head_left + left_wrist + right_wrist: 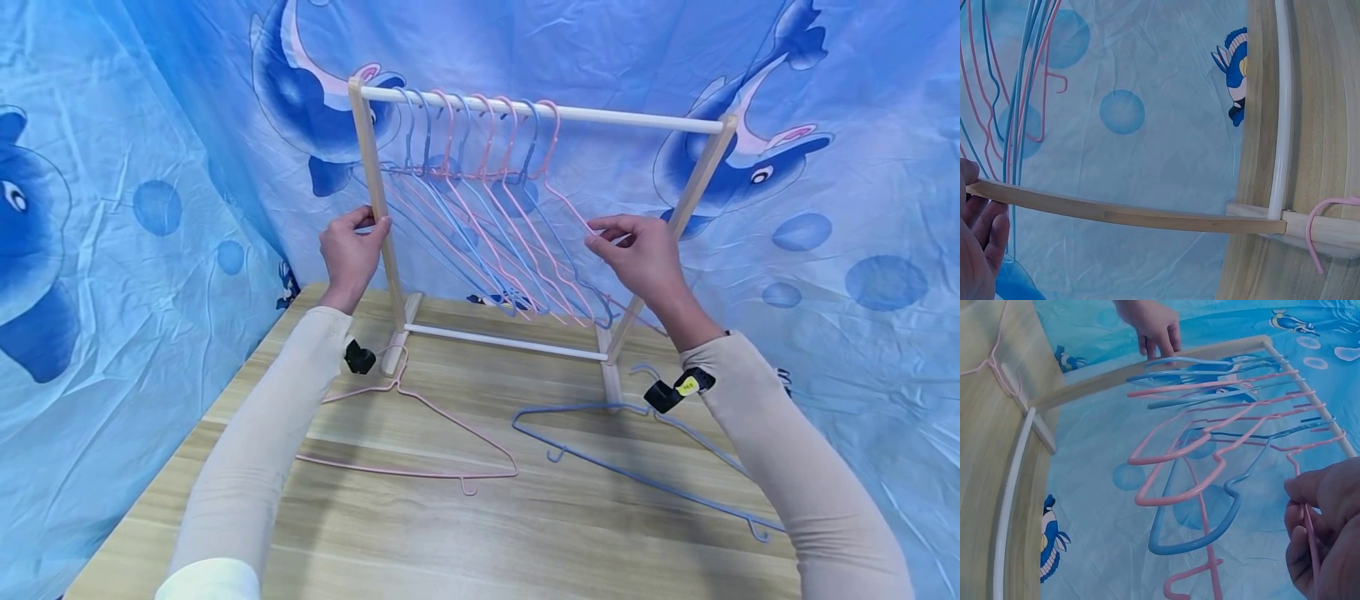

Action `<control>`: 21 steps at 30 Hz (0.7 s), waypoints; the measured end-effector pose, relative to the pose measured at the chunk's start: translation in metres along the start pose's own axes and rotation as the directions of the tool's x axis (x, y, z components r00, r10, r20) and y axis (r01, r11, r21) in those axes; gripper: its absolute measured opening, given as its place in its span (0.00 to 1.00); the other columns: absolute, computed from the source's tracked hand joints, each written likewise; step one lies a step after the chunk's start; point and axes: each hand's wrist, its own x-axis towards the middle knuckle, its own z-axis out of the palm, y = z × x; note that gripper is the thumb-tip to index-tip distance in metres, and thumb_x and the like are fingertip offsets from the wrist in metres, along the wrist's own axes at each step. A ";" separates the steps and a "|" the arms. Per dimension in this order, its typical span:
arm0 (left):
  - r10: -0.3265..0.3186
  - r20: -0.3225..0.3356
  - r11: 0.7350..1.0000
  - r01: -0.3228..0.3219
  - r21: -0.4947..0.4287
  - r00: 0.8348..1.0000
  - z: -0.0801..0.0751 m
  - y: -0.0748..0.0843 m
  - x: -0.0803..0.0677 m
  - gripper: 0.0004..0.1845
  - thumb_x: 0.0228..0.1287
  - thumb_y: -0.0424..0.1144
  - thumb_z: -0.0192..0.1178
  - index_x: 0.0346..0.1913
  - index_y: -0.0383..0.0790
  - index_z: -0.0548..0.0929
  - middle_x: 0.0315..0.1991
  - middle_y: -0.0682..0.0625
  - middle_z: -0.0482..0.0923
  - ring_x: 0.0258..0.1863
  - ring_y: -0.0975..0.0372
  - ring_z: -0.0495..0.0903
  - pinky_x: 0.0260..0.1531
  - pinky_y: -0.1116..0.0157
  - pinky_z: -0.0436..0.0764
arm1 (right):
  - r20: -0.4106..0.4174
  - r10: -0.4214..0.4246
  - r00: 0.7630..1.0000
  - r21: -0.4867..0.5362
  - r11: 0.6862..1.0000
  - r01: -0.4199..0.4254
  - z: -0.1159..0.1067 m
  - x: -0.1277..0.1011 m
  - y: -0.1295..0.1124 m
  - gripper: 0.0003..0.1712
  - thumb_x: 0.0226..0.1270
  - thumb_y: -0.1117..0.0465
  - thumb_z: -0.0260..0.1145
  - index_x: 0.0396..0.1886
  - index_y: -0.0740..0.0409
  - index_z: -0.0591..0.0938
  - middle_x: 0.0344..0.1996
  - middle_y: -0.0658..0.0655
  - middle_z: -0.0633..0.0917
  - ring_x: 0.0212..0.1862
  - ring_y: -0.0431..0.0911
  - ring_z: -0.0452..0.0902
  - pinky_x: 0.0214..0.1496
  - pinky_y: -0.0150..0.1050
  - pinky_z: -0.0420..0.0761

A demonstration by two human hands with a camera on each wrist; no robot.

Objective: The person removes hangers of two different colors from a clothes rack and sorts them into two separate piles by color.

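Observation:
My left hand (352, 250) grips the left wooden post (370, 150) of a small clothes rack; thumb and fingers lie on either side of the post. In the head view my right hand (637, 254) pinches the sloping arm of a pink hanger (564, 200), the rightmost one on the white top rod (637, 118). The right wrist view shows this pink hanger (1310, 540) running between thumb and fingers. Several blue and pink hangers hang to its left, bunched toward the left post, their lower ends overlapping. A blue hanger (1210, 537) is the nearest neighbour to the held one.
On the wooden table (465, 542) a pink hanger (457, 417) lies in front of the rack at left, partly behind the left forearm. A blue hanger (615, 475) lies at right, partly under the right forearm. A white lower rod (502, 341) joins the posts. Blue dolphin-printed cloth (862, 350) surrounds the table.

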 end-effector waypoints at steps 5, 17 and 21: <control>0.005 -0.003 1.000 -0.005 0.004 1.000 0.000 0.000 0.000 0.20 0.71 0.53 0.64 0.56 0.44 0.89 0.47 0.46 0.89 0.42 0.57 0.89 0.42 0.59 0.87 | -0.056 -0.025 0.998 -0.021 0.999 0.024 -0.001 -0.001 -0.001 0.15 0.74 0.53 0.68 0.54 0.53 0.90 0.37 0.57 0.87 0.30 0.44 0.76 0.24 0.31 0.70; 0.011 0.001 1.000 -0.011 -0.004 1.000 0.000 -0.001 -0.001 0.21 0.71 0.53 0.64 0.56 0.43 0.89 0.47 0.46 0.89 0.42 0.56 0.89 0.44 0.57 0.87 | -0.158 -0.017 0.987 0.004 1.000 0.018 -0.025 -0.010 -0.009 0.16 0.72 0.51 0.69 0.53 0.52 0.90 0.35 0.55 0.86 0.27 0.41 0.73 0.24 0.28 0.70; 0.021 -0.004 1.000 -0.021 -0.006 1.000 0.000 -0.001 0.000 0.20 0.71 0.52 0.65 0.56 0.43 0.89 0.47 0.45 0.89 0.42 0.55 0.89 0.44 0.56 0.87 | -0.173 -0.002 0.985 0.026 1.000 0.006 -0.035 -0.016 -0.008 0.17 0.70 0.50 0.71 0.52 0.52 0.91 0.32 0.49 0.85 0.28 0.40 0.73 0.26 0.26 0.71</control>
